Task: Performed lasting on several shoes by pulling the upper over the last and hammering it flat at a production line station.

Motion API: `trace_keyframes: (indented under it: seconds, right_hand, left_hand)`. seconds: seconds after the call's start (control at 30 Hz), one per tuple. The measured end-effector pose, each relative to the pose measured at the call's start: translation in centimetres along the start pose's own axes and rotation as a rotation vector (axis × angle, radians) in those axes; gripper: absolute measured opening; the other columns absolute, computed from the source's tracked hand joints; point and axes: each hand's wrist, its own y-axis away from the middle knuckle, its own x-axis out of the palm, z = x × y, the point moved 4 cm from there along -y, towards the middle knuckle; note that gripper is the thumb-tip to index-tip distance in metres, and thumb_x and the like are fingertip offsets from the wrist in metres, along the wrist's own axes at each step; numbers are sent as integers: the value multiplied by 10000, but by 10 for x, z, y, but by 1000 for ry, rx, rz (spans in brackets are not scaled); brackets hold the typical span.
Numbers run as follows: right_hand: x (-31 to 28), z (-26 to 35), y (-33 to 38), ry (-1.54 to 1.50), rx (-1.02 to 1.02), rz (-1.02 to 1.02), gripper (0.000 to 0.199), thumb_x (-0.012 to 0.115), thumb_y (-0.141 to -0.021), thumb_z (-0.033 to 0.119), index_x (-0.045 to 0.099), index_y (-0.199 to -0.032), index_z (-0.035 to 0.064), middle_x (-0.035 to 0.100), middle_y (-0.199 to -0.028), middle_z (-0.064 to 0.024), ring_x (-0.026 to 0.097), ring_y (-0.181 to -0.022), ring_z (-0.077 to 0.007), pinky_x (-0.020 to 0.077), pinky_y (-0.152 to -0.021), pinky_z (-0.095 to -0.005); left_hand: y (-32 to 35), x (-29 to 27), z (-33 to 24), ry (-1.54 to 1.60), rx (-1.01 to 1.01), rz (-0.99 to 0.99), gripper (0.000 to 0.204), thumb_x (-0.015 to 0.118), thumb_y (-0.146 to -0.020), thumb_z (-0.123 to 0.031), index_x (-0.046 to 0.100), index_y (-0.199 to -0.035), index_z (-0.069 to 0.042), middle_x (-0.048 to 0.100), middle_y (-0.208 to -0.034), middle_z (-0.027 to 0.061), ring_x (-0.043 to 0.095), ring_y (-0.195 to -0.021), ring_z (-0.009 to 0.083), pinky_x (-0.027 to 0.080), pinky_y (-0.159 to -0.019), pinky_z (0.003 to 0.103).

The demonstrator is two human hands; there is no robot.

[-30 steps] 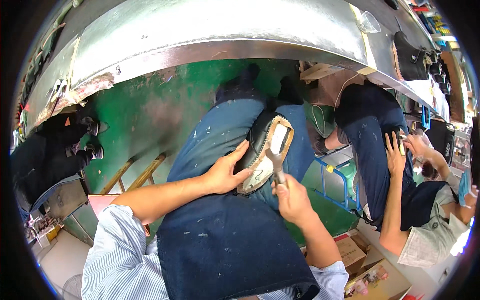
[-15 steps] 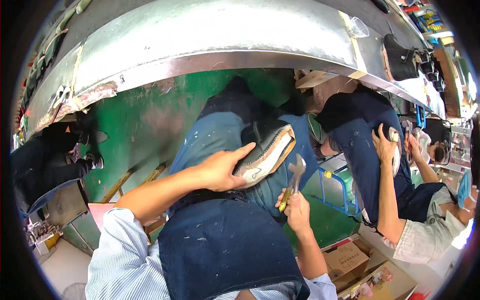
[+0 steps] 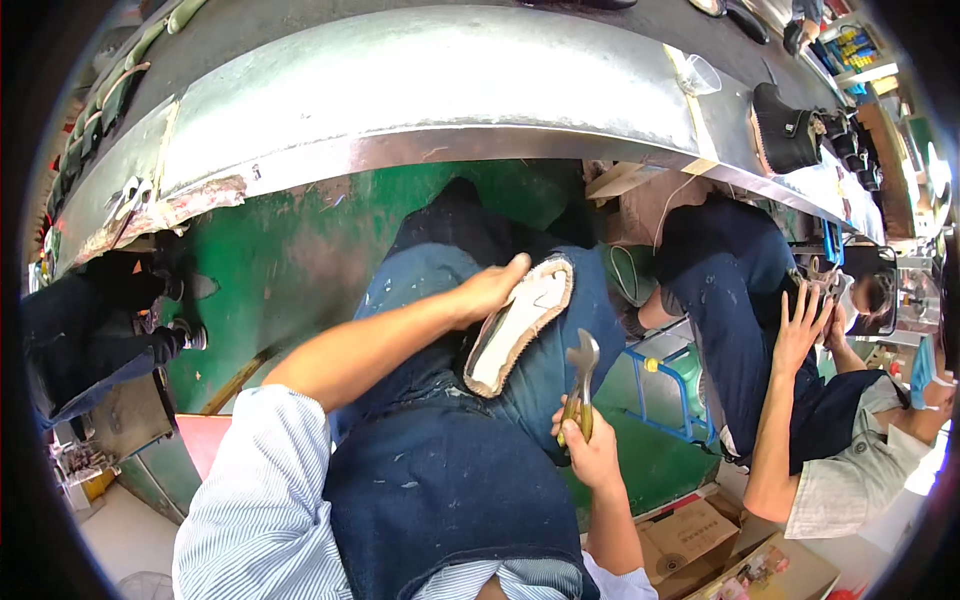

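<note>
A shoe (image 3: 523,318) without an outsole lies across my thighs, its white underside turned up and a ridged, tan edge of upper running round it. My left hand (image 3: 492,291) grips its left side near the far end, thumb along the rim; the fingers beneath are hidden. To the right of the shoe, my right hand (image 3: 590,447) is closed round the yellowish handles of a pair of lasting pliers (image 3: 581,375). Their metal jaws point up, apart from the shoe. A dark blue apron (image 3: 450,500) covers my lap.
A metal-topped bench (image 3: 420,90) curves across the far side, with black boots (image 3: 785,130) at its right. A co-worker (image 3: 790,370) sits close on my right, beside a blue metal frame (image 3: 665,395). Cardboard boxes (image 3: 690,545) stand low at right.
The shoe has been turned so its underside faces up more fully. My left hand has shifted up to its far left side. The pliers have moved slightly down and left.
</note>
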Motion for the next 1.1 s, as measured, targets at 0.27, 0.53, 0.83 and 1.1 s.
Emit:
trace_keyframes:
  seconds: [0.27, 0.53, 0.83, 1.1]
  right_hand:
    - [2, 47, -9, 670, -132, 206, 437, 601, -879, 119, 544, -1284, -33, 654, -1033, -178, 652, -941, -310, 492, -881, -362]
    - [3, 73, -19, 873, -70, 311, 525, 619, -892, 121, 467, -1345, -96, 540, -1302, -315, 532, -1229, -421, 413, -1059, -410]
    - [2, 112, -35, 1016, 18, 493, 560, 622, -872, 104, 436, -1340, -142, 515, -1324, -336, 500, -1271, -420, 383, -1086, -404]
    - [2, 123, -45, 1028, 106, 593, 554, 609, -893, 141, 436, -1336, -141, 524, -1286, -358, 528, -1223, -435, 412, -1051, -432]
  left_hand:
    - [54, 24, 18, -361, 457, -153, 492, 267, -1060, -282, 455, -1394, 27, 510, -1390, 223, 453, -1315, 359, 312, -1123, 410]
    - [68, 26, 20, -388, 531, -231, 482, 292, -1057, -287, 424, -1414, 8, 481, -1419, 210, 422, -1343, 352, 256, -1138, 483]
    - [74, 32, 22, -408, 513, -283, 458, 330, -1038, -239, 418, -1410, 15, 473, -1416, 213, 409, -1354, 353, 227, -1161, 504]
    - [76, 32, 19, -410, 519, -291, 462, 342, -1031, -242, 418, -1407, 16, 473, -1415, 208, 406, -1352, 354, 230, -1159, 502]
